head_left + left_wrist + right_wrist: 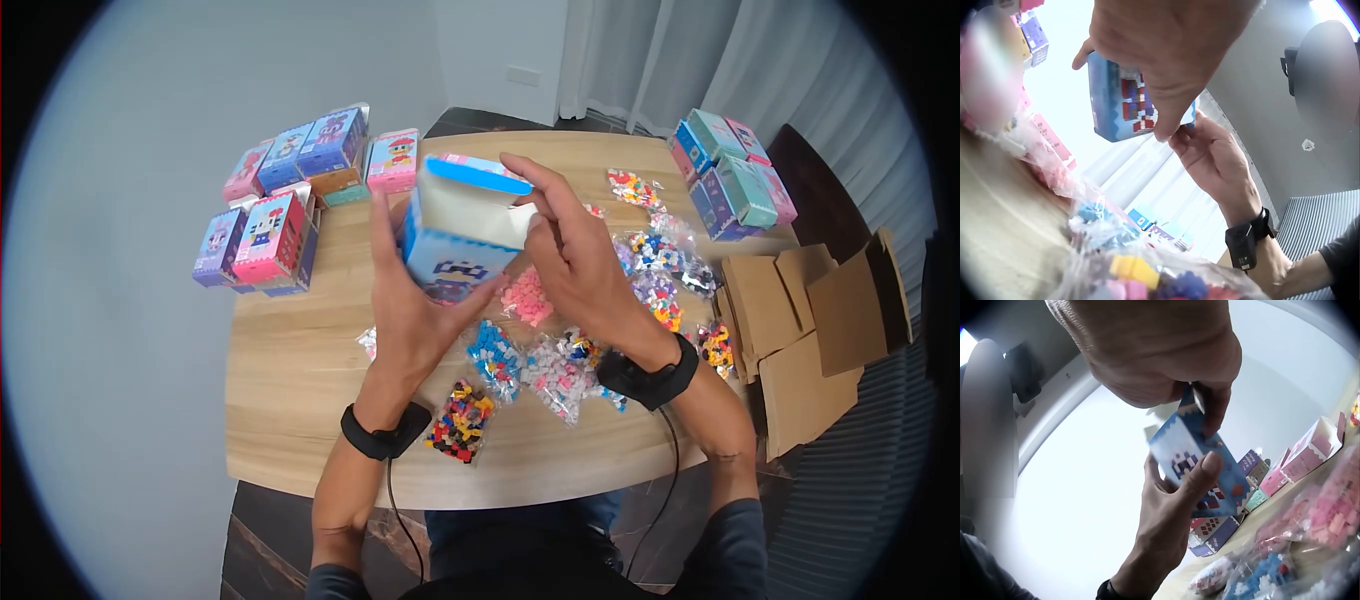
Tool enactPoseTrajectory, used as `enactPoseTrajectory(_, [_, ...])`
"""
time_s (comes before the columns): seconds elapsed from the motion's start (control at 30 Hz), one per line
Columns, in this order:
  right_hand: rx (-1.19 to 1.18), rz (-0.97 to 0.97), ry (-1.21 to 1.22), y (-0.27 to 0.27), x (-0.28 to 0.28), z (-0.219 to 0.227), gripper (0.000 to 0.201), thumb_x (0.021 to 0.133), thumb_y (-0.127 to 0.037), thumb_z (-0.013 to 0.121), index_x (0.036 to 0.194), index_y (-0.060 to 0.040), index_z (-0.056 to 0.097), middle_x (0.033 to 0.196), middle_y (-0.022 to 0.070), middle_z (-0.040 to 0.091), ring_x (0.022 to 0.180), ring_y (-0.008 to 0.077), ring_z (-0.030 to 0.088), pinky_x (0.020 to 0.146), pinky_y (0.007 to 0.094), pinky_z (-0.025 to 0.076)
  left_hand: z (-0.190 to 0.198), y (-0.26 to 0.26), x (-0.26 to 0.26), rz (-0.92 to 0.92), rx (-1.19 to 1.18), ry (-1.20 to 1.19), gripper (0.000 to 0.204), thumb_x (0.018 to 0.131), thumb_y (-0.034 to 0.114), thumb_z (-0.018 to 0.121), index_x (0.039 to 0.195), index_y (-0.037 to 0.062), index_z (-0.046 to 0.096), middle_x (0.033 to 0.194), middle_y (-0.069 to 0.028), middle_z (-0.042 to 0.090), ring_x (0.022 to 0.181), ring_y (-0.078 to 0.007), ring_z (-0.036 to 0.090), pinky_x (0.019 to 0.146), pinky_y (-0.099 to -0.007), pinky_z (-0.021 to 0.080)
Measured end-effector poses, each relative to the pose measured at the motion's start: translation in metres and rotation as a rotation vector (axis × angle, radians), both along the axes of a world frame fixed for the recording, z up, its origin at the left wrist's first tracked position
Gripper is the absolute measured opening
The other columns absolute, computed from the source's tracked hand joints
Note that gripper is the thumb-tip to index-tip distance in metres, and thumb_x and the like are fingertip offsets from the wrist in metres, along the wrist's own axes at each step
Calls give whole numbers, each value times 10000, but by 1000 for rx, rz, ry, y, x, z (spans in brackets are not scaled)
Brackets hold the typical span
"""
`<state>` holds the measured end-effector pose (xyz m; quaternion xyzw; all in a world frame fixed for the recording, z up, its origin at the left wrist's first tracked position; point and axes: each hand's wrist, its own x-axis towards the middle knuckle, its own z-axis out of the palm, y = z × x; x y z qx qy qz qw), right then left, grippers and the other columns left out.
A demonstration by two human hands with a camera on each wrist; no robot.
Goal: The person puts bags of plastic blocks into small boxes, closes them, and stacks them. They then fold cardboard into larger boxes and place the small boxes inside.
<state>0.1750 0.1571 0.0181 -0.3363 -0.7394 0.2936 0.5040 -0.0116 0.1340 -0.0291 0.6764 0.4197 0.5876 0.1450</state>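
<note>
A blue box (455, 268) with a pixel-style picture is held above the table, its top open, the lid flap raised and the white inside showing. My left hand (408, 315) grips it from the left and below, thumb across the printed front. At the right edge of the opening, my right hand (592, 262) pinches a white side flap between thumb and fingers. In the left wrist view the box (1109, 103) shows beyond the left hand (1160, 53). The right wrist view has the left thumb against the box (1230, 481); the right fingertips touch its top edge.
Bags of coloured bricks (495, 360) lie across the table's middle and right. Printed boxes (270, 235) stand in groups at the left, with more boxes (742, 190) at the back right. An open cardboard carton (810, 390) sits by the right edge.
</note>
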Motion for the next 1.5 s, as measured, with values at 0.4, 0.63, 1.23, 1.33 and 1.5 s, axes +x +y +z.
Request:
enactPoseTrajectory(0.4, [45, 367, -966, 38, 44, -37, 518, 822, -55, 757, 1329, -55, 646, 1191, 156, 673, 1135, 365, 625, 996, 475, 488, -11, 7, -8, -256, -493, -393, 708, 865, 122, 851, 1365, 4, 364, 1214, -153, 626, 1070, -185, 682, 858, -322, 600])
enactPoseTrajectory(0.63, [44, 211, -826, 13, 72, 5, 438, 827, -122, 802, 1232, -27, 665, 1120, 135, 680, 1050, 352, 653, 959, 434, 513, -6, 7, -7, -255, -193, -436, 850, 950, 45, 736, 1599, 83, 190, 1348, -197, 553, 1216, -219, 622, 991, -327, 554])
enactPoseTrajectory(1.23, [266, 190, -603, 27, 42, 78, 370, 893, -208, 762, 1190, -37, 621, 769, 144, 670, 710, 329, 643, 667, 420, 481, -18, -1, -20, -401, -356, 33, 724, 832, -28, 841, 1392, 57, 390, 1327, -101, 486, 1199, -224, 622, 917, -358, 602])
enactPoseTrajectory(1.33, [-108, 217, -944, 16, 45, 103, 354, 829, -142, 800, 1125, -23, 646, 866, 158, 699, 838, 349, 680, 748, 425, 502, -12, -1, -18, -444, -413, -75, 746, 829, -35, 839, 1407, 51, 375, 1340, -103, 482, 1226, -216, 603, 939, -357, 587])
enactPoseTrajectory(1.5, [314, 131, -1090, 20, 53, 84, 391, 813, -95, 836, 1138, -49, 625, 901, 100, 694, 764, 238, 668, 678, 355, 513, -18, -2, -11, -535, -283, -72, 828, 811, -87, 828, 1462, 40, 333, 1437, -129, 449, 1290, -220, 560, 1025, -372, 535])
